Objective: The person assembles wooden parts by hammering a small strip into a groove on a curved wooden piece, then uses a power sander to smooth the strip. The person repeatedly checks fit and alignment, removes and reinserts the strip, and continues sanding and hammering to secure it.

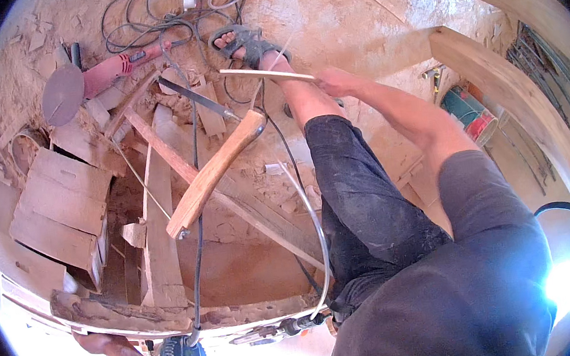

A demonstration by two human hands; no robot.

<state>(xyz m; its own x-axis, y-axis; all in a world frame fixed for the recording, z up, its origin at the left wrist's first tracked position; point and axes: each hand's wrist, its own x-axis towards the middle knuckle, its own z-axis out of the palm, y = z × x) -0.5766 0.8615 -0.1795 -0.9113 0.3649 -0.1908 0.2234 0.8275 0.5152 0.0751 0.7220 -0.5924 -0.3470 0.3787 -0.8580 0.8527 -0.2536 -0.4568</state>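
Strip (266,75) pale cream. Wooden handle (216,173) orange-brown. Grinder (105,75) pinkish red, disc (62,96) greyish brown. Shorts (362,184) black, pale smudges. Shirt (442,286) dark grey.

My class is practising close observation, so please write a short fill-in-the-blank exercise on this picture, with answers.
1. The thin pale strip is held in the ____ hand.
2. The red power tool carries a large round ____.
3. The foot with bare toes wears a dark ____.
Missing words: right; disc; sandal.

From the bare right hand (336,81), passage lies toward one o'clock over dusty brown ground (354,39); a thick tan wooden bar (217,175) obstructs eight o'clock, a curved pale timber beam (504,78) three.
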